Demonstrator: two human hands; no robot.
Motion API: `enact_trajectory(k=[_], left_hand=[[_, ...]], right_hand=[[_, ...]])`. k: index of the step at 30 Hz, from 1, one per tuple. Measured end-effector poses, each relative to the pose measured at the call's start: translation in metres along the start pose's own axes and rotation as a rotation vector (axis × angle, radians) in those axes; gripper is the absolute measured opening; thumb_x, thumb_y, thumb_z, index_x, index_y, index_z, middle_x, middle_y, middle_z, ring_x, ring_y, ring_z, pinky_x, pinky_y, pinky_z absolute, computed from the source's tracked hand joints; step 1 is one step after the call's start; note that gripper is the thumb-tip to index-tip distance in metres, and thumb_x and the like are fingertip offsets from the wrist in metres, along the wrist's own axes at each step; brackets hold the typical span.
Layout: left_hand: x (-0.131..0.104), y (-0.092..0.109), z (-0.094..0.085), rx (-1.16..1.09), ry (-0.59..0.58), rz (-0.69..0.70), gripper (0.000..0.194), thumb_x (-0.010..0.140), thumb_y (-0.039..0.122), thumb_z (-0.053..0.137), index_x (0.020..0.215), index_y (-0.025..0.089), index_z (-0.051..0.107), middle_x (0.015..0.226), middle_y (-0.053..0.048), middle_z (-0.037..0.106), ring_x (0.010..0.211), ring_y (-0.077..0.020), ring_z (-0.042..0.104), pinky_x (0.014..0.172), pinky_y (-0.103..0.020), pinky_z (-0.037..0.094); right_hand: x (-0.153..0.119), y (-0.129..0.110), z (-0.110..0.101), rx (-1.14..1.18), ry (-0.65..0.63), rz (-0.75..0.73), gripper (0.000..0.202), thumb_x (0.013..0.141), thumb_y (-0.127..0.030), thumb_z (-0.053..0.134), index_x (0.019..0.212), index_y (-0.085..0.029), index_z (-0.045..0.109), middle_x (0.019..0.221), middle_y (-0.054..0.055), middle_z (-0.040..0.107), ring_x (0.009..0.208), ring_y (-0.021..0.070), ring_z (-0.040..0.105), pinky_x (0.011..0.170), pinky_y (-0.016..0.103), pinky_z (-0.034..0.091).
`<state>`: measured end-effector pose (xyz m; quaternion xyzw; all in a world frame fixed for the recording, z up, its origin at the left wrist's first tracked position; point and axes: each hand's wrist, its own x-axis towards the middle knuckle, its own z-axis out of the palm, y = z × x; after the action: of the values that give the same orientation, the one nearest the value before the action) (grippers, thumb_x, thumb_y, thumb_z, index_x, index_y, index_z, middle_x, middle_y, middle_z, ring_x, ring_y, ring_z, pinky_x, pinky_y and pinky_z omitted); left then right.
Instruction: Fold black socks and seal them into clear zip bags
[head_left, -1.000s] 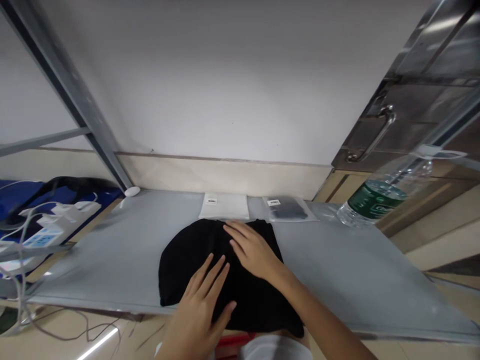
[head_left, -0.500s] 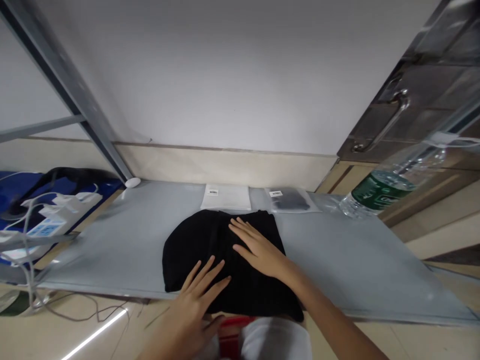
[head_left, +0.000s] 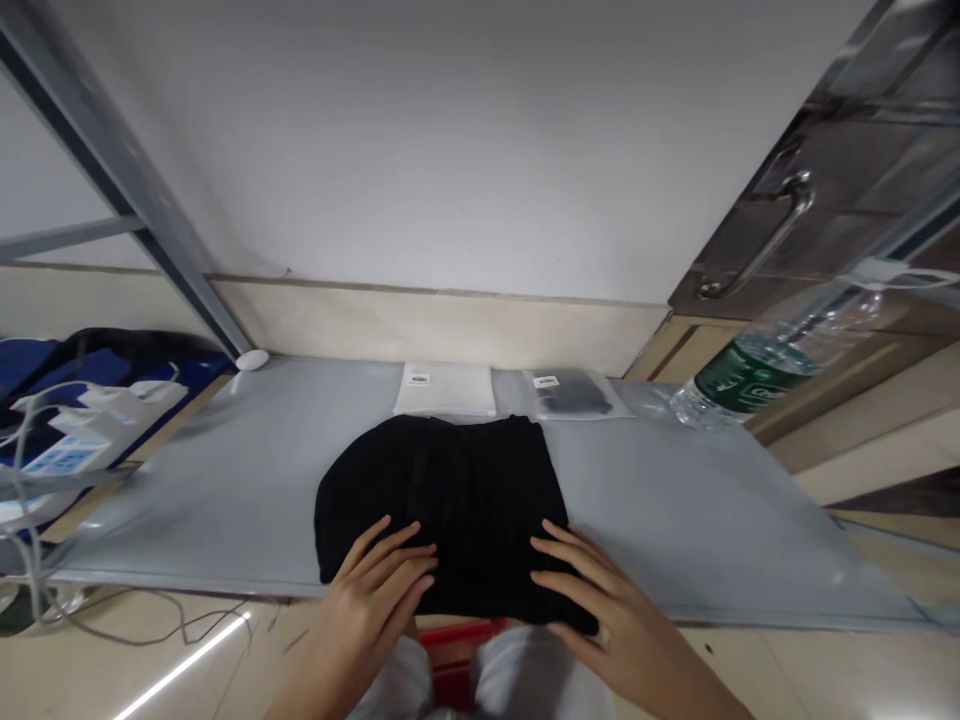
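Folded black cloth [head_left: 457, 480] lies at the front of the grey table [head_left: 675, 530], its near edge hanging slightly past the table's front. My left hand [head_left: 382, 590] rests flat on its lower left part, fingers extended. On the cloth's lower right corner lies my right hand [head_left: 592, 590], its fingers spread and the thumb near the bottom edge. Behind the cloth are a white packet [head_left: 444, 390] with a barcode label and a clear packet [head_left: 576, 395] with something dark inside.
A plastic bottle [head_left: 757, 375] with a green label hangs at the right. White power strips [head_left: 90, 430] and cables lie on a blue surface at the left. A metal post [head_left: 180, 260] rises at the back left, beside a small white disc [head_left: 253, 360].
My right hand has moved from the upper middle of the cloth down to its lower right corner. My left hand's fingers have drawn closer together. The view has shifted slightly.
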<state>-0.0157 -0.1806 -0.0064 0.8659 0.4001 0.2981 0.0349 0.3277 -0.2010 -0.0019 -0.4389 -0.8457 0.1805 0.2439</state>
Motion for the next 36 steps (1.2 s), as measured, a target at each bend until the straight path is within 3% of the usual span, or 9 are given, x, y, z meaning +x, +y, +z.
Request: enact_trajectory(k=[4,10,15,19,23,26,28,32,36], left_hand=[[0.0,-0.003,0.002,-0.007,-0.017,0.008,0.021,0.103,0.021,0.065,0.12,0.026,0.077,0.115,-0.003,0.083,0.126,-0.0275,0.074,0.122,-0.06,0.048],[-0.005,-0.003,-0.001,-0.001,-0.085,-0.031,0.055,0.08,0.0,0.056,0.122,0.028,0.076,0.123,-0.005,0.081,0.132,-0.0293,0.07,0.125,-0.066,0.041],[-0.003,-0.004,-0.005,-0.016,-0.078,-0.032,0.053,0.086,0.001,0.052,0.125,0.029,0.075,0.122,-0.003,0.081,0.13,-0.0268,0.071,0.124,-0.062,0.045],[0.007,-0.004,-0.008,-0.078,-0.01,-0.074,0.04,0.097,0.008,0.051,0.125,0.028,0.072,0.119,-0.003,0.082,0.124,-0.0255,0.074,0.122,-0.056,0.05],[0.035,-0.008,-0.008,-0.206,0.079,-0.188,0.028,0.105,0.018,0.049,0.119,0.025,0.072,0.116,-0.006,0.081,0.117,-0.0255,0.076,0.113,-0.048,0.056],[0.071,-0.019,-0.002,-0.325,0.096,-0.378,0.024,0.109,0.027,0.047,0.116,0.023,0.07,0.112,-0.007,0.08,0.106,-0.0249,0.077,0.096,-0.039,0.061],[0.096,-0.03,0.005,-0.356,0.103,-0.443,0.024,0.109,0.028,0.045,0.117,0.021,0.067,0.11,-0.008,0.079,0.103,-0.0253,0.077,0.093,-0.038,0.06],[0.136,-0.052,0.018,-0.175,0.013,-0.509,0.02,0.107,0.02,0.046,0.119,0.018,0.062,0.11,-0.014,0.077,0.102,-0.0289,0.076,0.094,-0.041,0.058],[0.15,-0.059,0.028,0.051,-0.14,-0.576,0.02,0.107,0.017,0.048,0.125,0.016,0.058,0.113,-0.016,0.076,0.105,-0.0293,0.076,0.092,-0.039,0.057]], right_hand=[[-0.001,0.004,0.004,0.06,0.149,0.028,0.033,0.102,-0.018,0.058,0.121,-0.036,0.079,0.128,0.006,0.08,0.134,0.0286,0.07,0.107,0.047,0.065],[-0.001,0.01,0.002,0.093,0.297,0.073,0.028,0.099,-0.02,0.06,0.116,-0.035,0.077,0.117,0.008,0.08,0.117,0.0275,0.077,0.094,0.041,0.069],[-0.006,0.016,-0.003,0.152,0.145,0.026,0.027,0.092,-0.017,0.068,0.107,-0.036,0.081,0.116,0.007,0.082,0.129,0.0312,0.071,0.102,0.048,0.067],[-0.001,0.021,-0.007,0.236,0.23,0.098,0.022,0.1,-0.025,0.062,0.106,-0.034,0.082,0.112,0.006,0.084,0.12,0.0282,0.076,0.1,0.042,0.066],[0.03,0.031,-0.013,0.269,0.343,0.267,0.026,0.103,-0.042,0.06,0.104,-0.028,0.081,0.099,0.006,0.084,0.091,0.024,0.08,0.085,0.033,0.066],[0.072,0.048,-0.018,0.259,0.39,0.319,0.031,0.102,-0.047,0.057,0.104,-0.024,0.079,0.096,0.006,0.082,0.084,0.0233,0.077,0.078,0.033,0.063],[0.103,0.064,-0.02,0.224,0.429,0.32,0.031,0.1,-0.046,0.056,0.107,-0.024,0.077,0.097,0.006,0.082,0.081,0.0237,0.074,0.076,0.035,0.061],[0.151,0.088,-0.02,0.031,0.319,0.345,0.021,0.097,-0.03,0.057,0.108,-0.023,0.073,0.102,0.008,0.081,0.088,0.0252,0.074,0.082,0.037,0.056],[0.168,0.092,-0.014,-0.238,0.202,0.386,0.019,0.101,-0.021,0.06,0.117,-0.019,0.069,0.117,0.013,0.078,0.104,0.0275,0.074,0.087,0.036,0.053]])
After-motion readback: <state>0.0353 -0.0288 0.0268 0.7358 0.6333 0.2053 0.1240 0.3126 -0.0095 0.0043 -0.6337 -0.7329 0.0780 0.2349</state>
